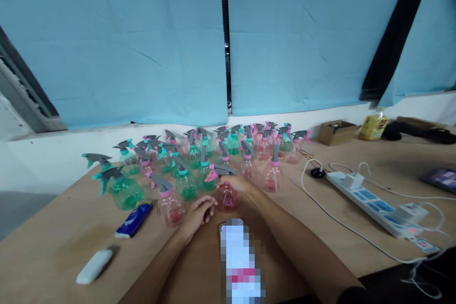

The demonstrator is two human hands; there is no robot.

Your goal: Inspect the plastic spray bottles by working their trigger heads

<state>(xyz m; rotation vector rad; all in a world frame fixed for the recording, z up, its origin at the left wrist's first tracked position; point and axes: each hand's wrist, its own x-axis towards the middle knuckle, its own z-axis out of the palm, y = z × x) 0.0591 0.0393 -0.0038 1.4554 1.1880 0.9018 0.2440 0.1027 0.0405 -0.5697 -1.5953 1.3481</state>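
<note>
Spray bottles (pixel 199 161), pink and green with grey trigger heads, crowded on wooden table (pixel 320 209) across centre of frame. Right hand (pixel 237 183) at centre, closed around neck of pink spray bottle (pixel 226 194), just under its grey and pink trigger head; bottle upright on table at near edge of the crowd. Left hand (pixel 197 213) just left and below, fingers loosely curled, half open, apparently holding nothing, fingertips close to pink bottle's base; contact not clear. Blue packet (pixel 133 220) and white oblong object (pixel 94 266) at lower left. White power strip (pixel 374 202) with cables at right. Cardboard box (pixel 337 132) and yellow bottle (pixel 373 126) at upper right. Blurred patch at bottom centre, contents unreadable.
</note>
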